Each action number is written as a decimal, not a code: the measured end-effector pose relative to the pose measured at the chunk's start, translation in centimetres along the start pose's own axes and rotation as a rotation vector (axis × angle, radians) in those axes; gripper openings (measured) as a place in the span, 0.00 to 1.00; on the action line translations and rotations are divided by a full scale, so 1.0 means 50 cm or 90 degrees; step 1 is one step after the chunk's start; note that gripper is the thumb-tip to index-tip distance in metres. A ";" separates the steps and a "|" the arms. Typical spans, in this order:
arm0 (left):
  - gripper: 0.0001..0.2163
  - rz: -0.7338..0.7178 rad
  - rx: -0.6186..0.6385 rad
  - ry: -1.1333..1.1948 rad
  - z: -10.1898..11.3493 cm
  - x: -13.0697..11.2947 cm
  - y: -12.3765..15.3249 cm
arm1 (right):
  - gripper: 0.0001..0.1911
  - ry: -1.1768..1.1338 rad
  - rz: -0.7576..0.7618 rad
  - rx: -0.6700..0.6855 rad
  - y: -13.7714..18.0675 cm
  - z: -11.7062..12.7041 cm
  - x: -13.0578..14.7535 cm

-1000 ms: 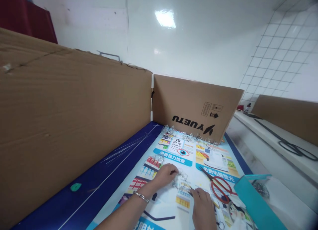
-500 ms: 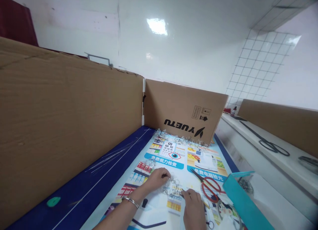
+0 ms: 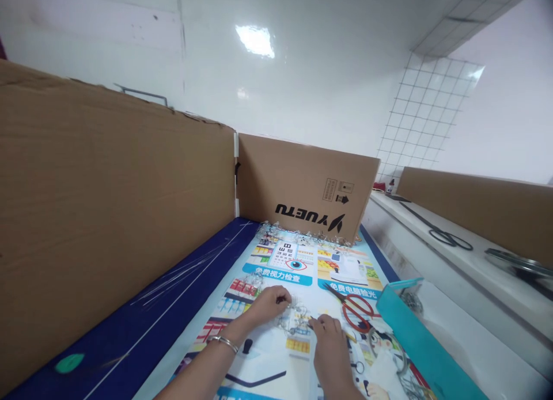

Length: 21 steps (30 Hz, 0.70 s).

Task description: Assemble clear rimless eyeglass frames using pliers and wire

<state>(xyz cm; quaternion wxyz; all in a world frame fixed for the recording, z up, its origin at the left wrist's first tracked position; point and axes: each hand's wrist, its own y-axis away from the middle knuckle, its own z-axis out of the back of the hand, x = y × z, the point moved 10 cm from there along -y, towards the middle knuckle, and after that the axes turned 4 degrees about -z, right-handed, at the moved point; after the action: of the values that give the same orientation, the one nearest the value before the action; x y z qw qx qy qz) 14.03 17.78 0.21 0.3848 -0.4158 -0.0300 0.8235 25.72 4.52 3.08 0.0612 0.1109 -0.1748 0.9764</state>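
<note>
My left hand, a metal bangle on its wrist, has thumb and fingers pinched at the edge of a tangle of thin silvery wire with clear bits. It seems to grip a strand of the wire. Across the tangle, my right hand is closed around a small tool with a dark, narrow tip; the rest of the tool is covered by the fingers. Red-handled scissors lie on the printed sheet just beyond my right hand.
Cardboard panels wall the left and far sides. More wire pieces line the far edge. On the right stand a teal box and a white ledge with black scissors. White crumpled tissue and wire loops lie near the box.
The camera view has shifted slightly, so the scene sits further left. My hands stay over the wire tangle, with only slight finger movement.
</note>
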 end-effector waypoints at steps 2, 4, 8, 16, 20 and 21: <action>0.11 -0.012 -0.003 -0.001 0.003 -0.009 0.000 | 0.29 -0.002 0.007 -0.012 0.001 0.005 0.003; 0.11 -0.017 -0.006 0.000 0.006 -0.015 0.000 | 0.29 -0.006 0.016 -0.021 0.001 0.009 0.006; 0.10 -0.008 -0.002 0.019 0.008 -0.014 0.002 | 0.28 -0.024 0.024 -0.021 -0.003 0.005 0.001; 0.08 0.014 0.064 0.084 -0.011 -0.006 0.013 | 0.23 -0.069 -0.009 -0.002 -0.009 -0.019 -0.021; 0.08 0.005 0.081 0.087 -0.010 -0.034 0.024 | 0.17 -0.094 -0.013 -0.012 -0.011 -0.008 -0.014; 0.08 0.004 0.083 0.087 -0.009 -0.040 0.028 | 0.16 -0.102 -0.010 -0.012 -0.011 -0.006 -0.011</action>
<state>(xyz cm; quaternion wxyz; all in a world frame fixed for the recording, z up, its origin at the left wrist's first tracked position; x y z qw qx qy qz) 14.22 15.33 0.74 0.4097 -0.4452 0.0512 0.7946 26.26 5.07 2.86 0.0557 0.1895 -0.1870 0.9623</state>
